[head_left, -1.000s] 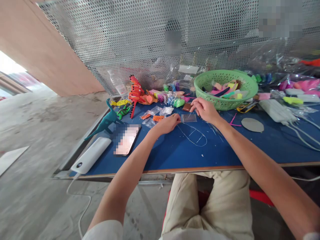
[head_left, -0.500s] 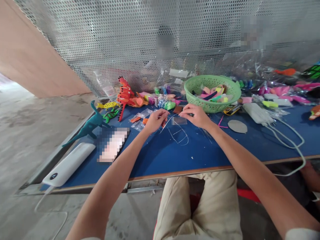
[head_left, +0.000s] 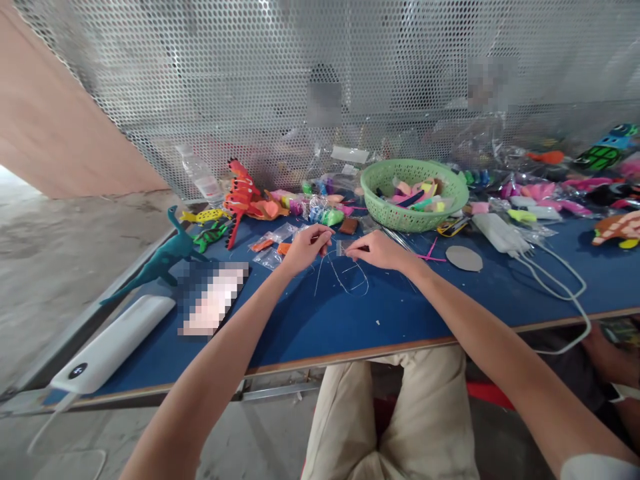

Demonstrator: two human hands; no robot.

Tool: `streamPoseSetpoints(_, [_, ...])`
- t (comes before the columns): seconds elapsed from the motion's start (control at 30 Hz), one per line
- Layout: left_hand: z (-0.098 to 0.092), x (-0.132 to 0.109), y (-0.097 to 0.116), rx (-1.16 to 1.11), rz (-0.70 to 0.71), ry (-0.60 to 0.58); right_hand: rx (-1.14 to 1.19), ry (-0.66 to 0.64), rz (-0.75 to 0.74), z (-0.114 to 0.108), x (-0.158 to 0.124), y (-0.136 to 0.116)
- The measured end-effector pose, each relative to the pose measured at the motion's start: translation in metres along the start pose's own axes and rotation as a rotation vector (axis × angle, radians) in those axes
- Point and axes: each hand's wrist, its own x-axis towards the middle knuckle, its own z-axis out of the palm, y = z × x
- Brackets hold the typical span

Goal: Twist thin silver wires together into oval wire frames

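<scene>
A thin, silvery wire frame (head_left: 367,283), bent into a long loop with short cross pieces, hangs just above or rests on the blue tabletop; I cannot tell which. My left hand (head_left: 308,249) pinches its far end with thumb and forefinger. My right hand (head_left: 383,253) is closed at the fingertips close by on the right, over a small clear plastic bag (head_left: 343,247). What those fingers hold is too small to make out. Behind the right hand lie several loose straight wires (head_left: 399,238). Just beyond the hands sits a brown block (head_left: 349,226).
A green basket (head_left: 415,217) with colourful pieces stands behind my right hand. To the left are a teal dinosaur figure (head_left: 163,257), an orange dinosaur (head_left: 243,197), a phone (head_left: 215,298) and a white power bank (head_left: 117,343). Right: a grey oval (head_left: 465,259) and a cabled white charger (head_left: 497,233).
My right hand has come a little nearer to me and lower, and its fingers sit closer to the tabletop. The left hand stays on the wire. The whole view has shifted slightly.
</scene>
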Motion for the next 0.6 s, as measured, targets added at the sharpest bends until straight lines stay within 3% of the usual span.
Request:
streamPoseSetpoints(0.13, [0.001,0.000,0.001,-0.043,0.020,0.011,-0.008,0.042,0.017,0.001,0.000,-0.005])
streamPoseSetpoints(0.3, [-0.007,-0.001,0.001,-0.035,-0.028,0.083,-0.008,0.174,0.088,-0.006,0.000,0.006])
streamPoseSetpoints(0.43, [-0.008,-0.002,-0.001,0.015,-0.038,0.030,-0.035,0.261,0.123,-0.009,0.000,0.011])
streamPoseSetpoints(0.6, [0.004,-0.005,-0.002,0.057,-0.036,-0.013,-0.057,0.277,0.144,-0.007,-0.001,0.005])
